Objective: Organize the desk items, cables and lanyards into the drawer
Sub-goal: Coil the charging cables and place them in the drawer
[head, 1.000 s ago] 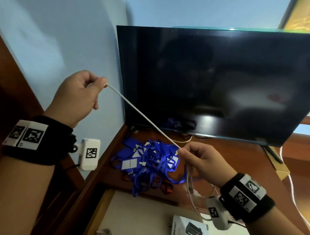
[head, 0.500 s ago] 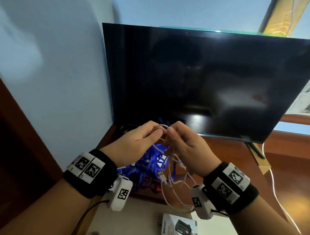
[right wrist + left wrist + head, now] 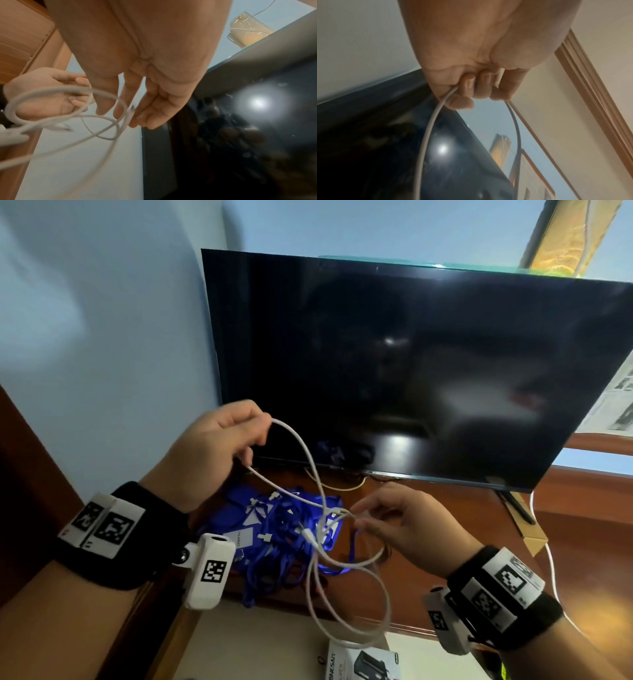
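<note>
Left hand (image 3: 219, 450) raised in front of the monitor's (image 3: 428, 364) lower left corner, fingers curled tight round a fold of the white cable (image 3: 310, 460); left wrist view shows 2 strands (image 3: 428, 129) dropping out of the fist. Cable hangs in loose loops from that hand, crosses itself above the desk (image 3: 445, 508), and the lowest loop dangles over the open drawer (image 3: 260, 645). Right hand (image 3: 407, 529) lower and to the right, fingers relaxed and nearly straight, tips at the cable where the strands cross; right wrist view shows a connector end (image 3: 129, 115) lying against the fingertips (image 3: 142, 117), thumb not seen closing on it, blurred, so contact only, no clear grip. Pile of blue lanyards (image 3: 274, 525) with white tags lies on the desk top under the cable, in front of the monitor, outside the drawer. White product box (image 3: 363, 662) sits in the drawer, near its front right, partly cut off by the frame edge. Another white cord (image 3: 548, 559) runs down the desk's right side, apart from both hands.
</note>
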Available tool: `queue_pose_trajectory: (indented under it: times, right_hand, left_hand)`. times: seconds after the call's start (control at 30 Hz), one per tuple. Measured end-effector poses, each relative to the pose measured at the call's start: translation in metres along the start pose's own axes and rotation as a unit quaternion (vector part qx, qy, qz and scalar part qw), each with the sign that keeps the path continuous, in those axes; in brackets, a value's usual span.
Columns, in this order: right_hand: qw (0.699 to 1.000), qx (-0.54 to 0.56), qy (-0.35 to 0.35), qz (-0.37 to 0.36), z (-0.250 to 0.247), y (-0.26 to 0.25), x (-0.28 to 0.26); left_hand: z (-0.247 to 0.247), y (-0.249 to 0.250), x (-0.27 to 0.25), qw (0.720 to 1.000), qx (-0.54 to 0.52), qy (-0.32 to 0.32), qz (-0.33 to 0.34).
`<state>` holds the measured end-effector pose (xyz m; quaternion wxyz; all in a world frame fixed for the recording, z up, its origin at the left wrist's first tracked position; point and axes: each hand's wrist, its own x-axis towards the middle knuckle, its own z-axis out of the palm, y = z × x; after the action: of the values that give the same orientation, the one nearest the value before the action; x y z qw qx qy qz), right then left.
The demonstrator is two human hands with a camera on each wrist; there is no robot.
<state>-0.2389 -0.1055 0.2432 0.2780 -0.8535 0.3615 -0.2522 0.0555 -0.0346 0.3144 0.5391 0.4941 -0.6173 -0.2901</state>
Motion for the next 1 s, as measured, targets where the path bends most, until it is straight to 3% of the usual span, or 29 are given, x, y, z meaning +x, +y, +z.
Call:
queue_pose_trajectory:
  times: [0.13,0.33,0.47,0.53,0.6,0.63,0.7,0.73,0.77,0.87,0.93,1.0]
  right_hand:
    - [0.997,0.042,-0.039,0.043,0.002,0.001,-0.005]
    - [0.992,-0.071,0.041,0.098,-0.001,0.028,0.0]
    - [0.972,-0.124,0.093,0.177,-0.013,0.054,0.0]
    - [0.968,-0.079,0.159,0.177,-0.019,0.053,0.0]
    - [0.962,0.009,0.217,0.162,-0.024,0.041,0.001]
    - [0.96,0.053,0.23,0.149,-0.025,0.033,0.003]
    - [0.959,0.134,0.22,0.12,-0.025,0.013,0.007]
    - [0.96,0.16,0.208,0.101,-0.024,0.003,0.009]
    - [0.961,0.179,0.195,0.084,-0.024,-0.007,0.011]
    - [0.966,0.204,0.155,0.033,-0.023,-0.041,0.017]
    - [0.97,0.203,0.132,-0.008,-0.023,-0.061,0.023]
    - [0.97,0.207,0.123,-0.037,-0.024,-0.074,0.028]
  left_hand:
    - [-0.024,-0.002,0.0,0.992,-0.12,0.044,-0.015]
    - [-0.052,-0.005,-0.003,0.977,-0.187,0.106,0.0]
    - [-0.079,-0.023,-0.007,0.983,-0.122,0.137,-0.017]
    - [-0.082,-0.03,-0.013,0.994,-0.037,0.097,-0.032]
    - [-0.078,-0.037,-0.019,0.99,0.132,0.007,-0.048]
    - [-0.074,-0.041,-0.019,0.968,0.235,-0.051,-0.075]
    - [-0.061,-0.049,-0.023,0.895,0.382,-0.142,-0.18]
    - [-0.052,-0.051,-0.025,0.871,0.405,-0.165,-0.221]
    - [-0.041,-0.054,-0.026,0.865,0.406,-0.171,-0.238]
    - [-0.001,-0.054,-0.03,0.909,0.34,-0.161,-0.178]
    - [0.03,-0.041,-0.03,0.952,0.203,-0.173,-0.148]
    - [0.056,-0.031,-0.03,0.968,0.081,-0.188,-0.143]
